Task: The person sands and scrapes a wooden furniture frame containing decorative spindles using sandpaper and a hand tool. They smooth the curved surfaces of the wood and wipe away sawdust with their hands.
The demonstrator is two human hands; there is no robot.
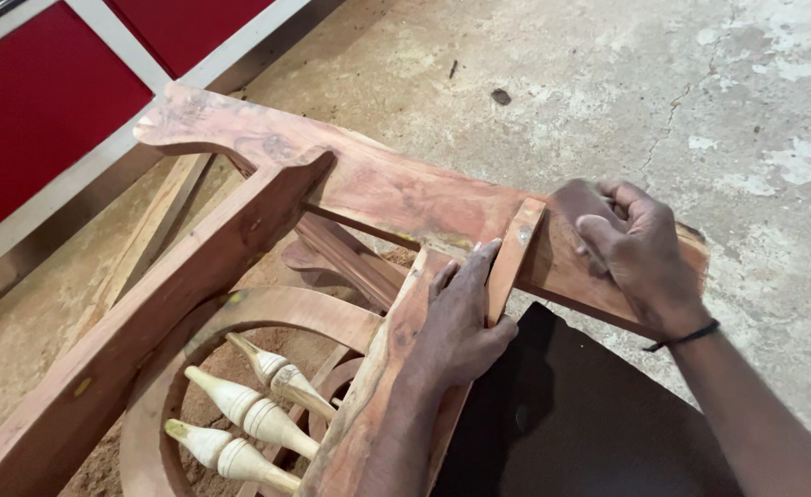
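On the concrete floor [534,83] lies an unfinished reddish wooden chair frame [240,248] with pale turned spindles [249,414] in its curved arm. Left hand [461,322] lies flat, fingers together, pressing a thin wooden slat [514,253] against the frame. Right hand [631,244] is curled shut on the top rail [396,189], seemingly over a small sanding pad. If pressure eases, the slat could probably slip askew.
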